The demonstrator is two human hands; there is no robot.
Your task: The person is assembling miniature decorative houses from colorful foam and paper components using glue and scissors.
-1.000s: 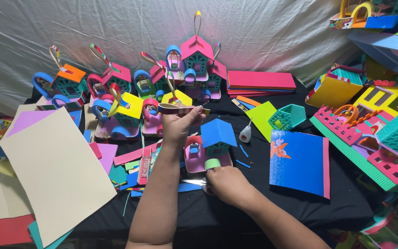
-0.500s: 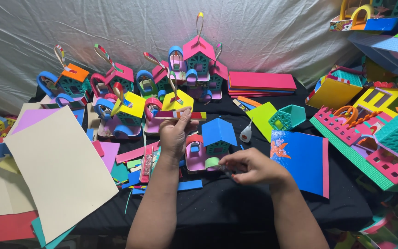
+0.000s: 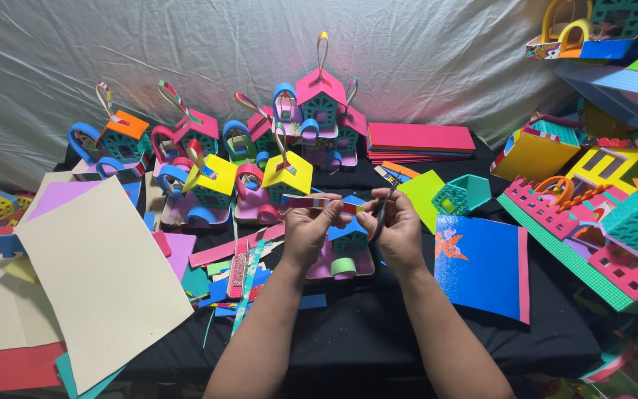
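Both hands were raised together above the black worktop (image 3: 378, 332). The left hand (image 3: 308, 229) had its grip closed on a narrow multicoloured strip (image 3: 317, 202), thumb and fingers pinching it so that it lay level across the fingertips, reaching toward the other hand. The right hand (image 3: 399, 229) had its grip closed round a thin dark tool (image 3: 382, 210), which stood nearly upright just beside the strip's end; what kind of tool I could not tell. Directly below the two grips sat a small foam house (image 3: 345, 251) with a blue roof. Right of the grips lay a blue sheet (image 3: 481, 266); left of them, a large cream sheet (image 3: 97, 273).
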